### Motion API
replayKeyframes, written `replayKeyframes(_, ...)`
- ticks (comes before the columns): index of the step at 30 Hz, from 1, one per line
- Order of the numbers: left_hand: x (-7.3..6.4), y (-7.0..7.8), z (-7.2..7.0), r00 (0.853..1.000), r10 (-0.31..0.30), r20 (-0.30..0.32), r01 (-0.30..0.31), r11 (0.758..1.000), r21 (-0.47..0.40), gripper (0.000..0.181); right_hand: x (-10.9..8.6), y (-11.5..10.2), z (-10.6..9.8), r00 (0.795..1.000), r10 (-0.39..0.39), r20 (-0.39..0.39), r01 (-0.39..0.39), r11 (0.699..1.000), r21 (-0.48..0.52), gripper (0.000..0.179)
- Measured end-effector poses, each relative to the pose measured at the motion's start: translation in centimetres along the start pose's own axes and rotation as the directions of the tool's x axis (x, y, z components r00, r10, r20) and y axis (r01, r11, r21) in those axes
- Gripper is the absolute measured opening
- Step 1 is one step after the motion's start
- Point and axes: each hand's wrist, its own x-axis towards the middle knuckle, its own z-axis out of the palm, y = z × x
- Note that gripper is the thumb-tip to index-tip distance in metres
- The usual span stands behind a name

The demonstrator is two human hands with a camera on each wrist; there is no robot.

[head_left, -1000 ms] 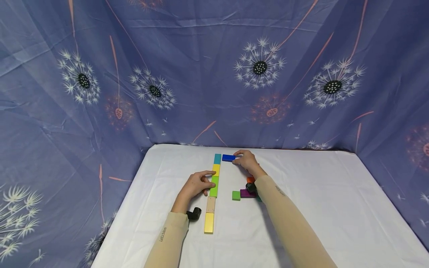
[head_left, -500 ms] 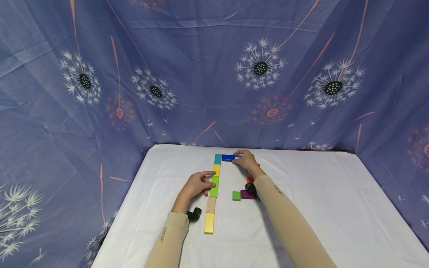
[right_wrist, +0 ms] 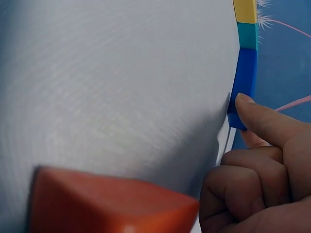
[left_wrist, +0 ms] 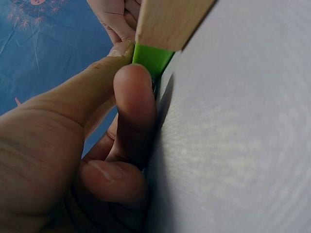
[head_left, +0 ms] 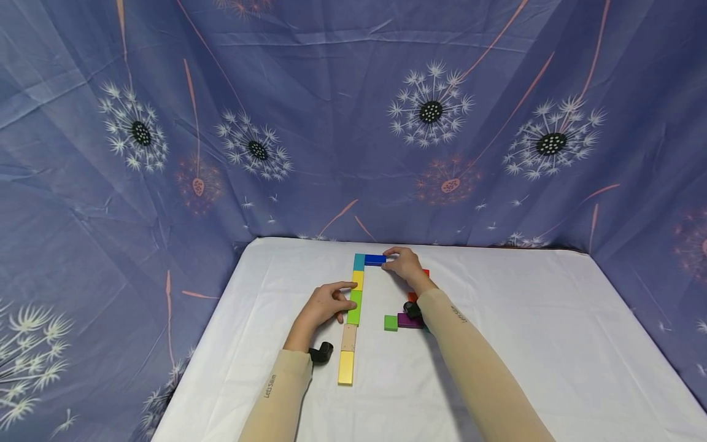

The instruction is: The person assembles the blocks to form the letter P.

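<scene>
A straight column of coloured blocks lies flat on the white cloth in the head view. From the far end it holds a teal block (head_left: 359, 262), a yellow block (head_left: 358, 280), a lime green block (head_left: 355, 307), a bare wood block (head_left: 348, 337) and a gold block (head_left: 345, 368). My left hand (head_left: 326, 302) rests over the column from the left, thumb on the green block and extended index finger on the yellow one. Between thumb and finger, my right hand (head_left: 405, 264) pinches the right end of a dark blue block (head_left: 375, 260), whose other end meets the teal block at a corner.
Right of the column lie a small green block (head_left: 391, 323), a purple block (head_left: 409, 320) and red or orange blocks, partly hidden by the right forearm. An orange-red block (right_wrist: 112, 204) is close in the right wrist view. Patterned blue fabric (head_left: 353, 123) hangs behind the table.
My right hand has slid the blue block slightly left, closing the small gap to the teal block. The left hand stays in place on the column.
</scene>
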Motion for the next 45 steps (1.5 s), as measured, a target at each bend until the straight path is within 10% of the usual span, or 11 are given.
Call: replayKeyframes(45,0.1,0.3,0.0,1.000,-0.007,-0.015,0.007,1.000,0.015,0.054,-5.4,3.2,-9.0,0.999,-0.037,-0.018,0.038,0.996,0.082,0.056)
